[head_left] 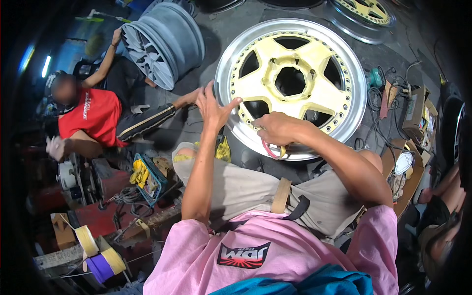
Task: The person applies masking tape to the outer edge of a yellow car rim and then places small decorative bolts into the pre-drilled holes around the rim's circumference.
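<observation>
A large wheel rim (pixel 358 69) lies in front of me, with a polished silver lip and a pale-yellow star-shaped centre ringed by small bolts. My left hand (pixel 214 109) rests at its left edge, fingers stretched apart and the thumb reaching over the lip. Low on the yellow face, my right hand (pixel 282 129) is closed, its fingertips close to the bolt ring. From under that hand hangs a pink and yellow ring (pixel 269 150) that looks like a roll of tape; part of it is hidden by the palm.
At left sits a co-worker in a red shirt (pixel 93 115), one hand on a grey wheel (pixel 182 39). A blue crate (pixel 156 186) and tape rolls (pixel 86 241) lie lower left. Cables, a green power tool (pixel 375 77) and cardboard boxes (pixel 417 114) are at right. Another yellow-faced rim (pixel 364 32) lies behind.
</observation>
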`<state>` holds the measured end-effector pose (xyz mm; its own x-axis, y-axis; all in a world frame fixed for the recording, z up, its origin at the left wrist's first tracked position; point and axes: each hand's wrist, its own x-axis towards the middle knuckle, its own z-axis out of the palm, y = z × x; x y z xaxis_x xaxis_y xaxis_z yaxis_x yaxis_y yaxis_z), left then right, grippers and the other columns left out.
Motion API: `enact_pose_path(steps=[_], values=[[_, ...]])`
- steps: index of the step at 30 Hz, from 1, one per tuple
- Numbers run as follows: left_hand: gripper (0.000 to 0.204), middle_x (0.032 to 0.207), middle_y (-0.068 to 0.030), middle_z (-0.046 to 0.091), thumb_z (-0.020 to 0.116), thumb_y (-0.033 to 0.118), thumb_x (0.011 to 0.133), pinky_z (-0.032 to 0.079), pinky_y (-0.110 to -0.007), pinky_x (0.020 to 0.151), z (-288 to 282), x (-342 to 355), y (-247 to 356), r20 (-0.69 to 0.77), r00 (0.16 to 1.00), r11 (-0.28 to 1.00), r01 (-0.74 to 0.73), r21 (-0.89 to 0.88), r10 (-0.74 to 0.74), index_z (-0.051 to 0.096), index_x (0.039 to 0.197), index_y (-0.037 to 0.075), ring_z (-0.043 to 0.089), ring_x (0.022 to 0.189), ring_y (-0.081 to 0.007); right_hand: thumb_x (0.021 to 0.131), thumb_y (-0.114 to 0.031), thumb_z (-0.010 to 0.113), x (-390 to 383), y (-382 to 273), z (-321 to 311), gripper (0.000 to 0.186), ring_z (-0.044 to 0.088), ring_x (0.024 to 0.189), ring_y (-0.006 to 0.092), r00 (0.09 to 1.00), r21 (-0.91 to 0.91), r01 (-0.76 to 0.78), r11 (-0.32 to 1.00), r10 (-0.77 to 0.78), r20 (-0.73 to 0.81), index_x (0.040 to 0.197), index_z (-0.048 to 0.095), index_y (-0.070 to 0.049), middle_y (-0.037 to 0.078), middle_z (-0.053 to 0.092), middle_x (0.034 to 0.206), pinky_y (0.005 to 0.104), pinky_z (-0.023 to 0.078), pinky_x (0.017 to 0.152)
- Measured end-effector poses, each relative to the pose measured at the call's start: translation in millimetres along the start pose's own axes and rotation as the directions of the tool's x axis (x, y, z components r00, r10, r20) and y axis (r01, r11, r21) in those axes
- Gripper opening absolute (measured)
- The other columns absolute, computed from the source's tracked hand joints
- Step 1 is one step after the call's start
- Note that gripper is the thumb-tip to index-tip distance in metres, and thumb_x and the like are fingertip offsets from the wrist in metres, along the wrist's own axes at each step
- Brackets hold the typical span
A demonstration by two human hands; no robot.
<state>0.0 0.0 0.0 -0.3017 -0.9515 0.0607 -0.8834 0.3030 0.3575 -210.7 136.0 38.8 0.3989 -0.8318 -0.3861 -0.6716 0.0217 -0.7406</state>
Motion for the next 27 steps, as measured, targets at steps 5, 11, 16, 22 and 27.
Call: enact_pose_path(steps=[5, 11, 16, 22, 27], values=[[0.125, 0.149, -0.0349, 0.043, 0.091, 0.063, 0.063, 0.027, -0.059, 0.118, 21.4, 9.2, -31.6, 0.065, 0.998, 0.957, 0.004, -0.289, 0.016, 0.034, 0.156, 0.003, 0.034, 0.143, -0.0488, 0.095, -0.018, 0.054, -15.2, -13.5, -17.6, 0.041, 0.072, 0.095, 0.0395, 0.999, 0.059, -0.01, 0.998, 0.012, -0.033, 0.13, 0.067, -0.003, 0.027, 0.073, 0.104, 0.0464, 0.055, 0.089], [0.131, 0.147, -0.0298, 0.051, 0.091, 0.066, 0.06, 0.033, -0.054, 0.118, 25.4, 28.1, -32.4, 0.206, 0.978, 0.949, 0.047, -0.311, 0.019, 0.031, 0.158, 0.003, 0.042, 0.141, -0.0468, 0.095, -0.018, 0.05, -17.5, -21.8, -22.4, 0.031, 0.072, 0.083, 0.0385, 0.994, 0.081, 0.046, 0.996, -0.038, -0.103, 0.106, 0.073, 0.0, 0.024, 0.073, 0.09, 0.0459, 0.056, 0.082], [0.115, 0.134, -0.0233, 0.059, 0.097, 0.046, 0.064, 0.045, -0.045, 0.108, 47.4, 31.1, -57.8, 0.096, 0.988, 0.92, -0.075, -0.384, 0.12, 0.038, 0.148, -0.005, 0.056, 0.126, -0.0334, 0.091, -0.014, 0.05, 5.7, -29.2, 5.8, 0.033, 0.074, 0.092, 0.0406, 0.998, -0.074, -0.046, 0.996, 0.049, 0.046, 0.104, 0.071, 0.007, 0.027, 0.074, 0.096, 0.0469, 0.058, 0.087], [0.113, 0.136, -0.0222, 0.054, 0.101, 0.031, 0.063, 0.047, -0.04, 0.107, 43.3, 16.3, -38.7, 0.089, 0.973, 0.838, -0.134, -0.53, 0.212, 0.035, 0.145, -0.01, 0.055, 0.127, -0.0263, 0.089, -0.015, 0.054, -3.2, -35.3, 6.0, 0.032, 0.074, 0.092, 0.0407, 0.994, -0.174, -0.108, 0.979, 0.11, 0.005, 0.107, 0.073, 0.003, 0.027, 0.074, 0.096, 0.0468, 0.058, 0.086], [0.116, 0.136, -0.0206, 0.053, 0.101, 0.033, 0.063, 0.045, -0.04, 0.11, 40.4, 3.9, -41.2, 0.139, 0.982, 0.795, -0.015, -0.606, 0.125, 0.033, 0.147, -0.01, 0.053, 0.13, -0.0282, 0.088, -0.014, 0.056, -19.1, -43.2, 11.6, 0.03, 0.074, 0.089, 0.0391, 0.987, -0.317, -0.151, 0.936, 0.126, -0.099, 0.106, 0.075, 0.0, 0.024, 0.075, 0.094, 0.0469, 0.058, 0.083]])
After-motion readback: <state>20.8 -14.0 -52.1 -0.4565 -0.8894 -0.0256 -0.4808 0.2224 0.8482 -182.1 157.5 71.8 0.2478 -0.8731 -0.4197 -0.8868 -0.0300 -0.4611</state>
